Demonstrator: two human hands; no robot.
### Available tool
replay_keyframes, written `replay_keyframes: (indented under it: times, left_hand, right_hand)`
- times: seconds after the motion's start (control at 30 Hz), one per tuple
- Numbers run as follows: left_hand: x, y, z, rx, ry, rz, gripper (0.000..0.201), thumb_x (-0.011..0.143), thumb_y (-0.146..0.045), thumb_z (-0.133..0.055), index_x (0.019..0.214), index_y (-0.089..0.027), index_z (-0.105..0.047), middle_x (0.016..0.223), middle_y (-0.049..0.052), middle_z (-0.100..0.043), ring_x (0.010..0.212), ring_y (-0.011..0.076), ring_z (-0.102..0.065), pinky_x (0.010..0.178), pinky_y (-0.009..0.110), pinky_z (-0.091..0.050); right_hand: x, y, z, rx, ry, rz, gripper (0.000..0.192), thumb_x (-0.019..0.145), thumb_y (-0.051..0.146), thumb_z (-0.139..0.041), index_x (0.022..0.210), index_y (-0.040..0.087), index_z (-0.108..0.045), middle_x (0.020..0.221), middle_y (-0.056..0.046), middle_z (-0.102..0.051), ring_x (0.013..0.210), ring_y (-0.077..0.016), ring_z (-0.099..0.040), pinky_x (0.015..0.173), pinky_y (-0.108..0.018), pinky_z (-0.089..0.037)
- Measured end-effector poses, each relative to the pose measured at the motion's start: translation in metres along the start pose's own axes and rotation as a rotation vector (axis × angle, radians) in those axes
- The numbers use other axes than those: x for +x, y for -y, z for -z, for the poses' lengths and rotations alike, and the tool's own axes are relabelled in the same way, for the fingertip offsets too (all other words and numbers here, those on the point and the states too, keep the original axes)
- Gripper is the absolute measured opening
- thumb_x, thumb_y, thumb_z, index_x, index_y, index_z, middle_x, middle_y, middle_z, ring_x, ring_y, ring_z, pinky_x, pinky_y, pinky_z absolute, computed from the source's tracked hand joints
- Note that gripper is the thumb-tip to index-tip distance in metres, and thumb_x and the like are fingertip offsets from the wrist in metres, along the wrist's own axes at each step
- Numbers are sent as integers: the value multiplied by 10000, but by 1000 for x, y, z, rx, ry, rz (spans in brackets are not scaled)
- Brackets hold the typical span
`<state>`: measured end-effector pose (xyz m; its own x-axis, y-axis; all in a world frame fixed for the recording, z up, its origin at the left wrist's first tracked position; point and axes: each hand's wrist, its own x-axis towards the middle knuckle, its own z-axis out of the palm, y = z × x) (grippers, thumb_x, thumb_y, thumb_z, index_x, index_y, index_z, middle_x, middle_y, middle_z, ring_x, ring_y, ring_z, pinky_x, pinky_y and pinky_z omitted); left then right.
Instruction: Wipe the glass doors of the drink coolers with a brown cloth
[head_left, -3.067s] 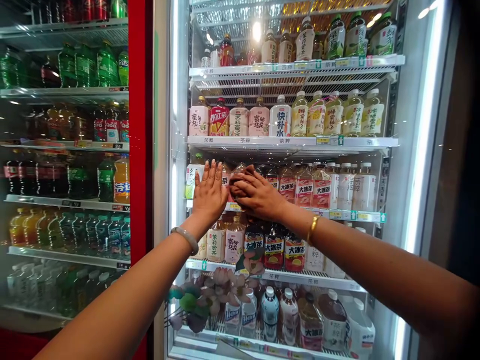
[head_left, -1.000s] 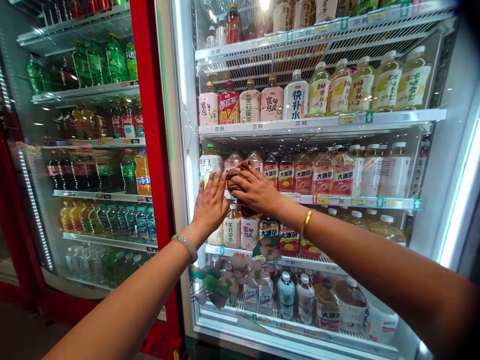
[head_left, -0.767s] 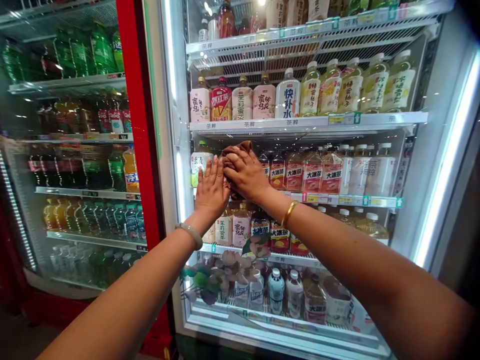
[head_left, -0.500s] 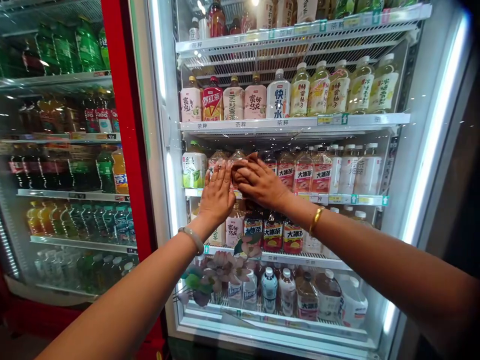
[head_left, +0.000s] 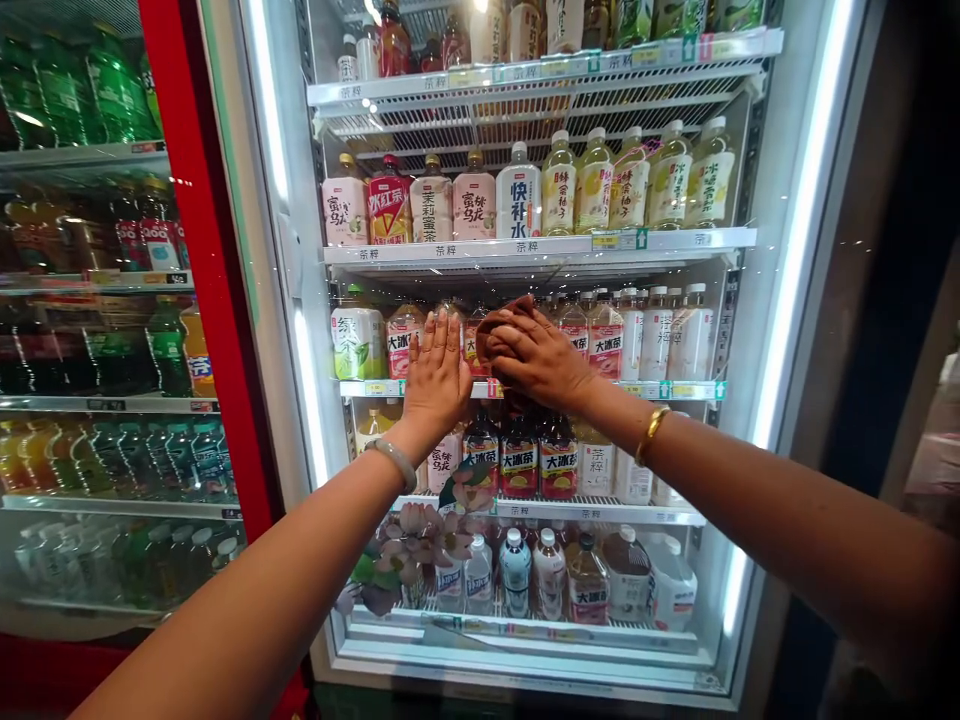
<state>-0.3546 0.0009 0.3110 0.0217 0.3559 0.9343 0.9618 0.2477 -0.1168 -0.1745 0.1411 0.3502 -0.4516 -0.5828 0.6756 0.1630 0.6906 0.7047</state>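
Observation:
My right hand [head_left: 541, 360] presses a brown cloth [head_left: 499, 322] flat against the glass door [head_left: 660, 470] of a white drinks fridge, at the height of the third shelf. My left hand [head_left: 436, 377] lies flat on the same glass just to the left, fingers spread and pointing up, touching the cloth's side. A pale bangle is on my left wrist and a gold one on my right. Behind the glass stand rows of bottled teas [head_left: 517, 195].
A red-framed fridge [head_left: 187, 250] full of soda bottles stands to the left. A flower decoration [head_left: 420, 545] sits low on the white fridge's glass. Light strips run up both sides of the door. A dark area lies to the right.
Both hands and the cloth have slid to the right across the glass, after a short sweep up and left. The view has shifted so the fridge sits further left.

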Motion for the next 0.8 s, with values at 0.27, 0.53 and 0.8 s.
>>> replay_keyframes:
  times: [0.27, 0.53, 0.8]
  left_hand:
    - [28, -38, -5, -42, -86, -58, 756, 985, -273, -418, 1680, -135, -155, 1764, 108, -141, 1652, 249, -24, 1357, 521, -24]
    - [23, -73, -20, -8, -53, -124, 729, 984, -232, -398, 1671, -126, -179, 1761, 108, -162, 1651, 234, -44, 1358, 510, -55]
    - [36, -104, -36, -57, -37, -108, 809, 967, -255, -435, 1683, -121, -84, 1767, 124, -84, 1650, 249, 17, 1357, 521, -58]
  right_hand:
    - [13, -2, -2, -48, -82, -243, 257, 1009, 350, -594, 1218, 256, -709, 1490, -96, -565, 1494, -335, -400, 1254, -580, -371]
    - [-55, -25, 37, -78, -20, -170, 235, 996, 331, -627, 1212, 290, -708, 1464, -78, -583, 1513, -313, -393, 1232, -553, -399]
    - [-41, -27, 32, -77, -73, -342, 304, 954, 342, -666, 1247, 271, -709, 1492, -97, -557, 1491, -347, -394, 1242, -563, -382]
